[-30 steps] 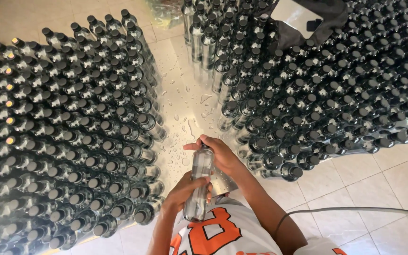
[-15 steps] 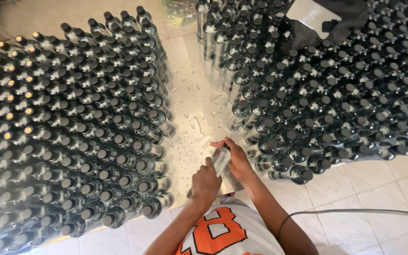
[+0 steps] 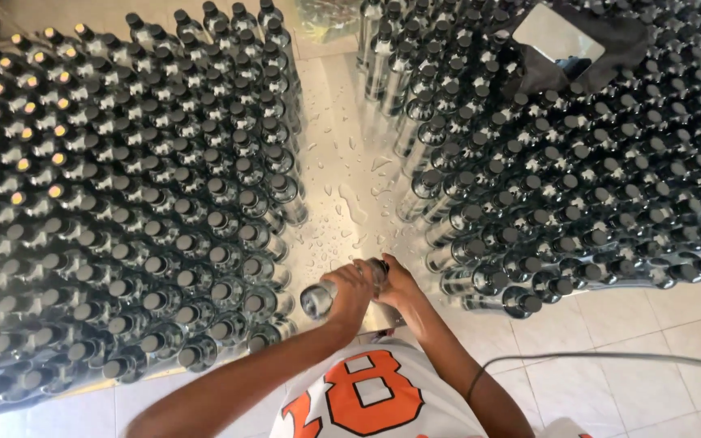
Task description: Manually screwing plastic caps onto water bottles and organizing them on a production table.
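I hold one clear glass bottle (image 3: pixel 316 299) sideways, low in the narrow aisle between two big blocks of bottles. Its round base points left toward me and its neck end disappears between my hands. My left hand (image 3: pixel 348 292) wraps around the bottle's body. Right beside it, my right hand (image 3: pixel 400 284) closes on the neck and cap end. Both forearms reach in from the bottom of the head view over my white and orange shirt.
Upright dark-capped bottles (image 3: pixel 148 211) fill the left side, some with yellow caps at the far left. Another bottle block (image 3: pixel 578 178) fills the right, with a dark cloth and pale sheet (image 3: pixel 560 36) on top. The tiled aisle (image 3: pixel 342 170) is wet. A cable (image 3: pixel 610 357) crosses the floor.
The bottle went from upright near my chest to lying sideways, lower and farther forward. Both hands stayed on it and closed in together around its neck end.
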